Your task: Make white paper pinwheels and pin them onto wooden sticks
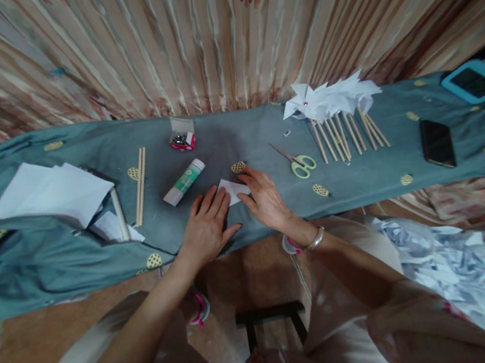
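Observation:
A small folded piece of white paper lies on the grey-blue cloth that covers the table. My left hand rests flat beside it, fingers stretched out and touching its left edge. My right hand presses on the paper's right side with its fingers spread over it. A glue stick lies just left of the hands, and green-handled scissors lie just to the right.
A stack of white sheets sits at the left with two wooden sticks. A small red box of pins stands at the back. Paper pinwheels on sticks lie at the right, beside a black phone and a blue-cased tablet. Paper scraps cover the floor at right.

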{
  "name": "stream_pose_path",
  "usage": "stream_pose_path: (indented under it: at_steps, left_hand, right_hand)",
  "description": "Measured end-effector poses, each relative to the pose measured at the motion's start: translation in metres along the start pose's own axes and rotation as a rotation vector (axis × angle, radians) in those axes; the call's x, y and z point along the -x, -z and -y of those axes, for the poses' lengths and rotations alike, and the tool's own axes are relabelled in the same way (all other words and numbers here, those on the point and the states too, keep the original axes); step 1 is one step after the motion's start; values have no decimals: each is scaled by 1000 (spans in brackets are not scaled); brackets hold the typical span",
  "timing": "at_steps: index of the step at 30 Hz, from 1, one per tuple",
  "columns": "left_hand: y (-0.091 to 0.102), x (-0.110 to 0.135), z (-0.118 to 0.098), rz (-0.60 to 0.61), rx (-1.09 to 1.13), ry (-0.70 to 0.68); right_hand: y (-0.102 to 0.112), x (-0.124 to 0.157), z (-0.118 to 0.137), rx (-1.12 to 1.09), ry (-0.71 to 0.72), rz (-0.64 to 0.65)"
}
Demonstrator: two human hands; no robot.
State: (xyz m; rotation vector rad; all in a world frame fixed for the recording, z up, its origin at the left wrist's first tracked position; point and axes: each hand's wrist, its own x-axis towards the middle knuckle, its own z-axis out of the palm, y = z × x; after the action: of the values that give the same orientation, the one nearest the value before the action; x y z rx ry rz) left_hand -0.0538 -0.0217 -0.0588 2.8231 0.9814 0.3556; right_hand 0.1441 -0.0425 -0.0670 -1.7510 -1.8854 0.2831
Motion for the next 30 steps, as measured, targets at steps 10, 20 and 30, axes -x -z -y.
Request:
stream_pose_path:
  at_steps: [10, 20, 30]
  left_hand:
    - [0, 8, 0, 9, -22, 18]
    - [9, 26, 0, 21, -55, 21]
    - [16, 41, 1, -5, -19, 26]
  right_hand:
    - [7, 3, -17, -16, -30, -40]
    - [8, 4, -24, -8, -40, -42]
    - [7, 4, -28, -11, -26, -42]
